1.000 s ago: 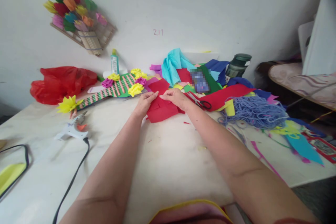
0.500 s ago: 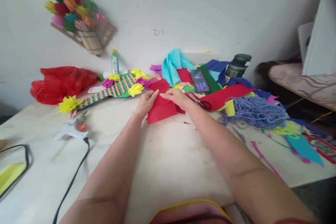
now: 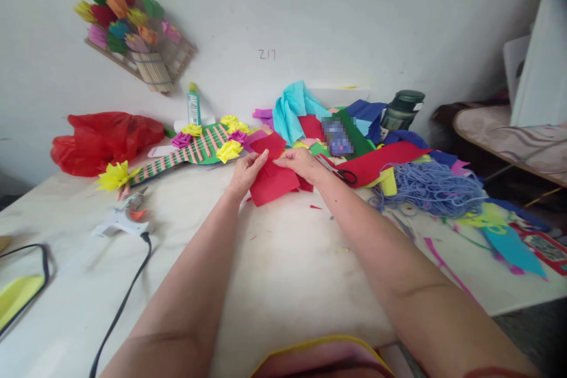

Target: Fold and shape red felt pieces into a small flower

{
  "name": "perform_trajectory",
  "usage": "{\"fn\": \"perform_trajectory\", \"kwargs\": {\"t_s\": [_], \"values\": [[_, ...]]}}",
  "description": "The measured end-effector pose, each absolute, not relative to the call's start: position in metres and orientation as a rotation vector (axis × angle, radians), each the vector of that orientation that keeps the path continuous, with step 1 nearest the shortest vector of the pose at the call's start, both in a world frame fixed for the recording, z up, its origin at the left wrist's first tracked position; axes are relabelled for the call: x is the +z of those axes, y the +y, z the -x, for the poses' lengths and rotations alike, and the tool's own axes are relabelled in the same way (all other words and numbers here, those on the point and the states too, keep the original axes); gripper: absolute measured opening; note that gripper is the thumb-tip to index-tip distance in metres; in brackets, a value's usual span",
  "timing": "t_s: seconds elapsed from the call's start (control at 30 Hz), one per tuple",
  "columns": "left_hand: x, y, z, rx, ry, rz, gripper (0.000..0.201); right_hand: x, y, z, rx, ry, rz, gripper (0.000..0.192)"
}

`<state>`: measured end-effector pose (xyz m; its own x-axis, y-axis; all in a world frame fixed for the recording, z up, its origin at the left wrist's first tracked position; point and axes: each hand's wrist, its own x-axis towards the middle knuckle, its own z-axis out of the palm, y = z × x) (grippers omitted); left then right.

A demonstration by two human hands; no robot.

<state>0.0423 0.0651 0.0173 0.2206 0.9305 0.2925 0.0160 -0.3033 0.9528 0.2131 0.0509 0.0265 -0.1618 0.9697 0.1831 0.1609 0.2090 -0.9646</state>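
Observation:
A piece of red crepe paper (image 3: pixel 275 185) hangs between my hands just above the table. Its left edge is pinched by my left hand (image 3: pixel 248 173), thumb on top. My right hand (image 3: pixel 299 162) has thumb and fingertips pressed together at the paper's upper right part. More red pieces (image 3: pixel 305 185) lie behind and below it, partly covered. Just right of my right hand rest scissors (image 3: pixel 343 173) with black handles, on a long red strip (image 3: pixel 385 162).
Left stand a flower-decorated guitar-shaped craft (image 3: pixel 199 150) and a white glue gun (image 3: pixel 121 221) with a black cord. Right lies a heap of blue yarn (image 3: pixel 436 189) among paper scraps. Behind are a phone (image 3: pixel 337 137), a dark jar (image 3: pixel 402 110) and a green bottle (image 3: pixel 194 104).
The red paper's lower edge has tilted and shifted slightly to the right. My right hand's fingertips have moved a little to the right along it; my left hand stays nearly still.

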Motion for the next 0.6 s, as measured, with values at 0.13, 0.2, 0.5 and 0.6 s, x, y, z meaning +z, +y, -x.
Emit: {"fn": "perform_trajectory", "kwargs": {"t_s": [0.13, 0.2, 0.5, 0.6], "values": [[0.0129, 0.0676, -0.0421, 1.179, 0.855, -1.448, 0.043, 0.0267, 0.0509, -0.2135, 1.053, -1.555, 1.123, 0.035], [0.0119, 0.0681, -0.0422, 1.185, 0.845, -1.435, 0.045, 0.0266, 0.0509, -0.2135, 1.041, -1.563, 1.122, 0.035], [0.0136, 0.0709, -0.0423, 1.255, 0.890, -1.586, 0.044, 0.0254, 0.0506, -0.2126, 1.035, -1.563, 1.101, 0.036], [0.0135, 0.0712, -0.0429, 1.280, 0.902, -1.583, 0.044, 0.0257, 0.0509, -0.2123, 1.046, -1.550, 1.103, 0.035]]}}
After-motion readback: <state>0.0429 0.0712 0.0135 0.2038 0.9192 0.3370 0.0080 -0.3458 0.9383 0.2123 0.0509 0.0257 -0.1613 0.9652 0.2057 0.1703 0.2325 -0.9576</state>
